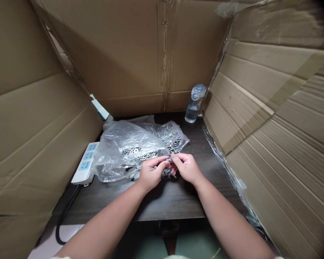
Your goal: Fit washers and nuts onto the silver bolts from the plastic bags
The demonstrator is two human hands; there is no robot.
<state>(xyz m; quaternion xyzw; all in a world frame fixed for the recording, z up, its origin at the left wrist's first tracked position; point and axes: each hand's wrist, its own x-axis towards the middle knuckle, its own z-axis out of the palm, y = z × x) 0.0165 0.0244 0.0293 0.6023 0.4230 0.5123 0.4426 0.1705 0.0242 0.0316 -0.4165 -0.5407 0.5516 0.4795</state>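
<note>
Near the middle of the dark table, my left hand (153, 173) and my right hand (187, 167) meet, fingertips pinched together. Between them is a small metal fastener (169, 159), partly covered by the fingers; both hands grip it. Several nuts (147, 155) lie on a clear plastic bag (110, 144) left of the hands. Behind the hands, a second clear bag (169, 130) holds many metal screws (175, 144). A few loose bolts (166, 173) are on the table just under the fingers, partly hidden.
A white power strip (85, 165) with a black cable (66, 212) stands at the table's left side. At the back right is a water bottle (194, 104). Cardboard walls (124, 54) enclose the table (205, 194) at the back and both sides.
</note>
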